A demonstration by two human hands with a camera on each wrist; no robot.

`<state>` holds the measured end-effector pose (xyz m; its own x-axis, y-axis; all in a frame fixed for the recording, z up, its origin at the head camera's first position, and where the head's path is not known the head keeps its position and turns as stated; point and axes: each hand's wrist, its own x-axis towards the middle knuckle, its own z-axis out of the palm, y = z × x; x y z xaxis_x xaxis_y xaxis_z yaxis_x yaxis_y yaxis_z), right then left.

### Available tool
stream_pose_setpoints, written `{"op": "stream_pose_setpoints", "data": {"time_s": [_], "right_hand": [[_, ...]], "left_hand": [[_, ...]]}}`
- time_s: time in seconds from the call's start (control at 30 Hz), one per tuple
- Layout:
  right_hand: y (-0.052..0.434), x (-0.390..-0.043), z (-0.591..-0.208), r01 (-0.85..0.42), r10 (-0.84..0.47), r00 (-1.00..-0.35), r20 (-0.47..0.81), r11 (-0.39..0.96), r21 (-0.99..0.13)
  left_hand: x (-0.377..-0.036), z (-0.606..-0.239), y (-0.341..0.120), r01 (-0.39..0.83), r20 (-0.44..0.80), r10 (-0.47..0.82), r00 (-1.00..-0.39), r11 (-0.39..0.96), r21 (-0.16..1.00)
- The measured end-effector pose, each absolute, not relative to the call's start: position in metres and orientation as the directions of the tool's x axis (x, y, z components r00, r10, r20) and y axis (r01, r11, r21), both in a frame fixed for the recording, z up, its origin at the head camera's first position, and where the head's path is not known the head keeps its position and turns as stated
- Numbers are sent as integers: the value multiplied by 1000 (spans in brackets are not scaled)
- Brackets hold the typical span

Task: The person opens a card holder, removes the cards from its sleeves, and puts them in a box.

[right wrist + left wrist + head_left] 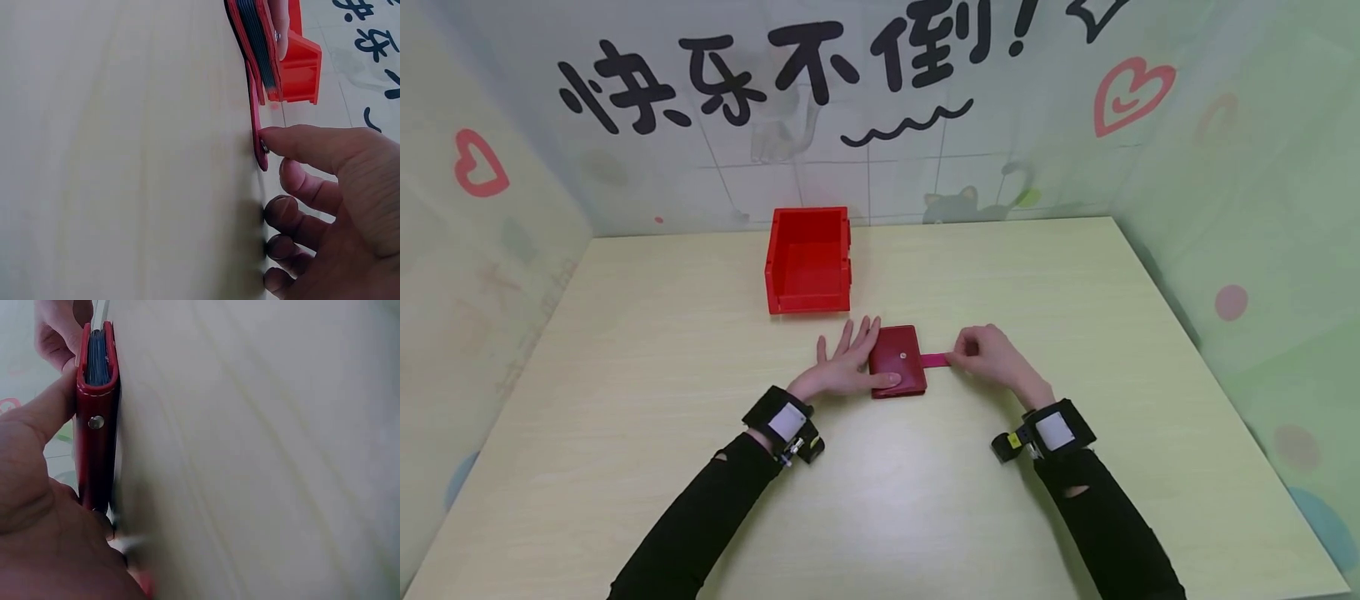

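Note:
A dark red card holder [897, 360] lies on the table, its pink strap [935, 361] stretched out to the right. In the left wrist view, a stack of thin card sleeves [97, 361] shows between its covers. My left hand [847, 371] lies over the holder's left side, thumb on the cover and other fingers spread at the edge. My right hand [992, 357] touches the strap's tip with the thumb, beside a metal snap [264, 147]. Its other fingers bend loosely above the table, and none shows under the strap.
A red open-fronted bin [809, 262] stands at the back of the table, behind the card holder. The pale wooden table [880, 517] meets a printed backdrop [865, 158] at the rear and on both sides.

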<state>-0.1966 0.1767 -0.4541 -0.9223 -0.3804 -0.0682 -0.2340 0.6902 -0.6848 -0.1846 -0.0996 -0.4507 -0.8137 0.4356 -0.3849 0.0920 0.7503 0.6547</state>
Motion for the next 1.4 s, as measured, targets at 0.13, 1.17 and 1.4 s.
{"op": "stream_pose_setpoints", "data": {"time_s": [0.13, 1.17, 1.4], "right_hand": [[176, -196, -455, -179, -349, -932, -99, 679, -712], [175, -196, -457, -145, -330, -937, -114, 664, -734], [175, -196, -457, -156, -330, -938, -106, 674, -722]], "left_hand": [[-182, -445, -96, 101, -363, 422, -831, 756, 647], [-178, -416, -18, 102, -247, 194, -949, 935, 339], [-181, -411, -34, 49, -320, 237, -917, 863, 502]]}}
